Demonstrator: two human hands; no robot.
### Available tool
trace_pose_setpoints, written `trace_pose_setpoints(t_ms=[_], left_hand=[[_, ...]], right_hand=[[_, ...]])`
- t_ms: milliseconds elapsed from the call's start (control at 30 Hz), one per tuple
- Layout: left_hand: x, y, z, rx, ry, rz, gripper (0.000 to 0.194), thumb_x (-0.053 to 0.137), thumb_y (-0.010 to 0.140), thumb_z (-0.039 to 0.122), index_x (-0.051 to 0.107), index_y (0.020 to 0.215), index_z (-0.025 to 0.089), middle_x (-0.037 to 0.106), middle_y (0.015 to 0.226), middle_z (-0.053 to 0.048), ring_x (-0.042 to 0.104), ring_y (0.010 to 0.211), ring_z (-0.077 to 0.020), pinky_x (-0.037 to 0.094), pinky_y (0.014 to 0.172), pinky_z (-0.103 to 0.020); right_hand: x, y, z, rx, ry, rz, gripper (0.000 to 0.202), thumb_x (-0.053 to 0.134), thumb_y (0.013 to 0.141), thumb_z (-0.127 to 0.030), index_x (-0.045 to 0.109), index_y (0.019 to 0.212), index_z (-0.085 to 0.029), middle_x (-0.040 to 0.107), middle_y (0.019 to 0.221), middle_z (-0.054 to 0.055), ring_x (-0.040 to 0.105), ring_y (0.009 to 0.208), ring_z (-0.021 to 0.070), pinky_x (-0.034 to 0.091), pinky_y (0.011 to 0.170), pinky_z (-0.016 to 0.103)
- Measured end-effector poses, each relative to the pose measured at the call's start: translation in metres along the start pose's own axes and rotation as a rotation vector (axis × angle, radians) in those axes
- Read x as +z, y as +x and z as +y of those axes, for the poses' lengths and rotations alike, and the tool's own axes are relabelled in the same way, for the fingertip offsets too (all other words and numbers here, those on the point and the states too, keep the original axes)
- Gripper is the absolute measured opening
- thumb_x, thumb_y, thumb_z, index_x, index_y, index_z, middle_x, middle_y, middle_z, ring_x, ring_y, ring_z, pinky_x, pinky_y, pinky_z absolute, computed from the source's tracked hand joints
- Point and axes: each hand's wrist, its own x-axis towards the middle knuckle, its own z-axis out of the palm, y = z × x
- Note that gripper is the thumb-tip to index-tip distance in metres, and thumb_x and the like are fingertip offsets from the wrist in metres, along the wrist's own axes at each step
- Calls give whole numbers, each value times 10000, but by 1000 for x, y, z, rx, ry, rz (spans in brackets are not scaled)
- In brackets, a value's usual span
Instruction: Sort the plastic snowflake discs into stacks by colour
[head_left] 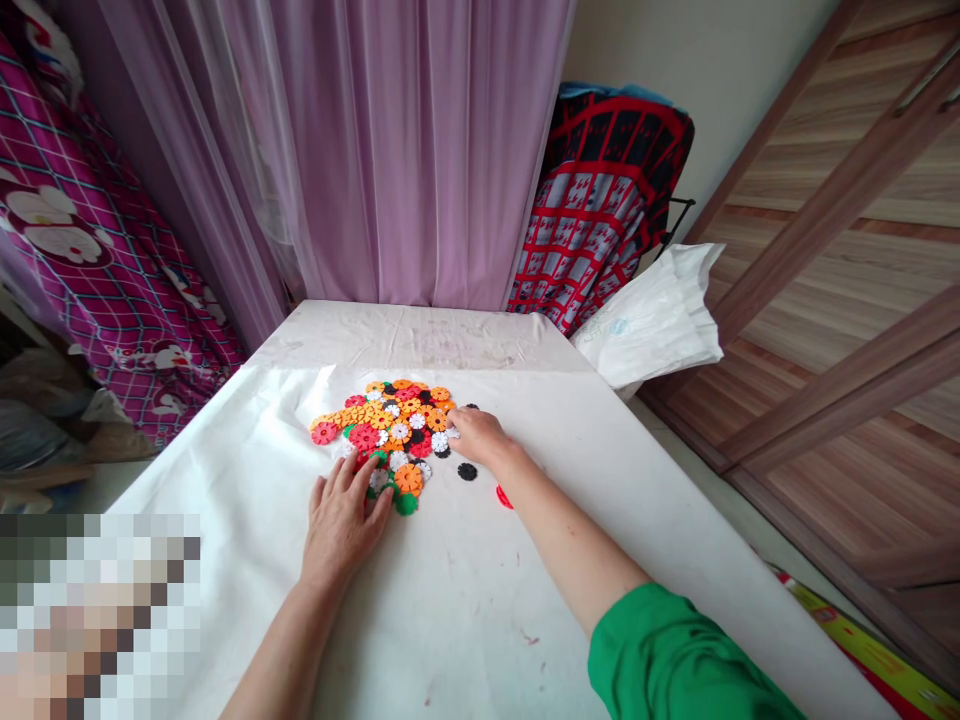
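Note:
A heap of flower-shaped plastic discs [409,420] in orange, red, white, black and green lies on the white-covered table [465,620]. My left hand [346,510] rests at the heap's near left side, fingers spread, their tips touching red and white discs. At the right edge of the heap, my right hand [476,438] has its thumb and fingers closed on a white disc [453,433], partly hidden by the fingers. Close to that hand lies a single black disc [467,471]. A red disc [505,497] is partly covered by my right forearm.
Purple curtains [405,150] hang behind the table. A white bag [652,315] stands at the far right corner, near a red patterned cloth [592,210]. To the right is a wooden wardrobe [847,300]. A magenta patterned cloth [97,230] hangs at left.

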Motion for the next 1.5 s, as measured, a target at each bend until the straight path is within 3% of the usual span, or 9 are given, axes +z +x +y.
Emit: trace_pose_setpoints(t_ms=[100,200,333,467,567,767,1133,1333,1500], left_hand=[[0,0,-1,-1,-8,-5,488,455,925,440,556,1367,261,436,1548,-93,358,1445,-275,233,1191,-528],[0,0,0,-3,-13,-5,490,447,927,440,555,1368,254,437,1547,-98,359,1444,-273,231,1192,-525],[1,1,-1,-1,-16,15,476,461,920,436,574,1348,262,456,1532,-101,367,1438,-275,246,1185,-523],[1,2,-2,12,-5,10,479,439,927,443,579,1344,253,463,1525,-108,377,1433,-275,261,1178,-530],[0,2,-4,15,3,7,477,425,932,442,578,1342,250,468,1520,-111,394,1423,-271,269,1175,-530],[0,2,-7,23,9,2,500,404,939,466,562,1363,251,455,1529,-111,401,1419,-280,271,1177,-524],[1,2,-9,30,7,11,513,392,940,480,563,1362,245,452,1528,-119,399,1420,-288,275,1174,-530],[1,2,-7,26,8,20,495,399,939,470,572,1348,251,459,1524,-113,409,1413,-281,280,1173,-524],[0,2,-6,16,7,11,472,422,931,445,583,1333,257,466,1522,-103,406,1416,-276,277,1176,-523]], right_hand=[[-7,-3,13,20,88,59,255,635,774,-181,656,1022,-237,704,1088,27,633,961,176,446,834,272],[-14,-20,42,85,228,173,205,613,766,-176,667,957,-228,700,1050,15,635,869,145,457,823,261],[-13,-69,88,227,398,383,174,569,759,-251,666,902,-229,690,1012,16,633,838,155,482,820,295],[5,-115,109,287,452,477,234,572,736,-309,654,939,-227,691,1003,38,635,869,189,494,799,326],[17,-127,110,274,445,483,222,574,737,-296,643,936,-224,687,989,43,633,895,193,491,803,326],[24,-121,107,222,411,447,135,566,744,-236,643,854,-227,676,983,38,631,870,177,491,816,309],[23,-121,103,202,390,445,130,585,772,-256,661,875,-231,673,1030,46,628,936,187,496,827,302],[10,-115,98,195,343,481,161,513,827,-199,666,871,-226,692,996,44,635,909,173,484,835,288],[-6,-77,61,104,231,267,173,551,834,-183,696,903,-248,709,1021,10,645,902,153,460,848,265]])
